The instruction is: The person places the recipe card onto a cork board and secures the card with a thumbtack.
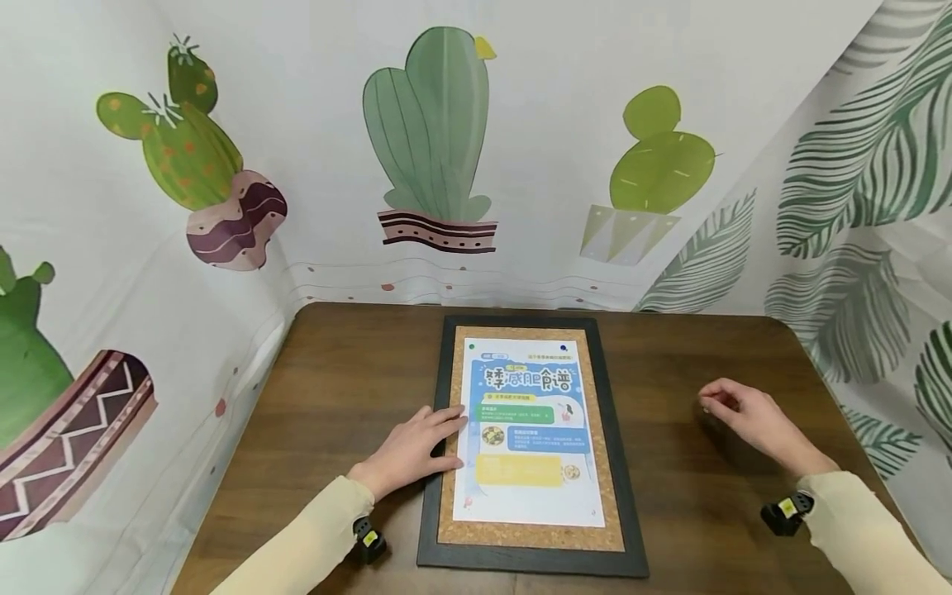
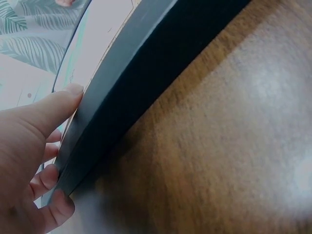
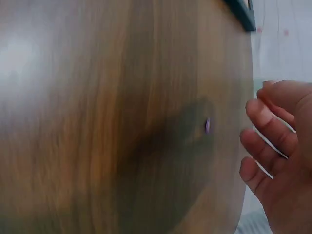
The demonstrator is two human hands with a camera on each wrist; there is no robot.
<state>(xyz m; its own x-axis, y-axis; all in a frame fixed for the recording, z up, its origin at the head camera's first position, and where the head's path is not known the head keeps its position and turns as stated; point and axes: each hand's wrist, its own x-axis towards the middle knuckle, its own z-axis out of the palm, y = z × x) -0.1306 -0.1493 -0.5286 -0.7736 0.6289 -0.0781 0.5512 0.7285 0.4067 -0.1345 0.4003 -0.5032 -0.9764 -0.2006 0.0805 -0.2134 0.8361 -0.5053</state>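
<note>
A cork board (image 1: 613,529) in a black frame (image 1: 535,562) lies on the brown table. On it is a printed paper sheet (image 1: 521,508), with a green pin (image 1: 472,346) and a blue pin (image 1: 563,348) at its top corners. My left hand (image 1: 407,450) rests across the frame's left side, fingertips and thumb at the paper's edge. To the board's right, my right hand (image 1: 751,417) hovers over the table, thumb and index fingertips together. Whether they pinch something small is unclear. Beneath it, a tiny purple thing (image 3: 207,126) lies in the hand's shadow.
The wooden table (image 1: 327,388) has rounded back corners. Behind and beside it hangs a white cloth (image 1: 550,91) printed with cacti and leaves. Each wrist carries a small black camera, one on the left (image 1: 368,540) and one on the right (image 1: 786,514).
</note>
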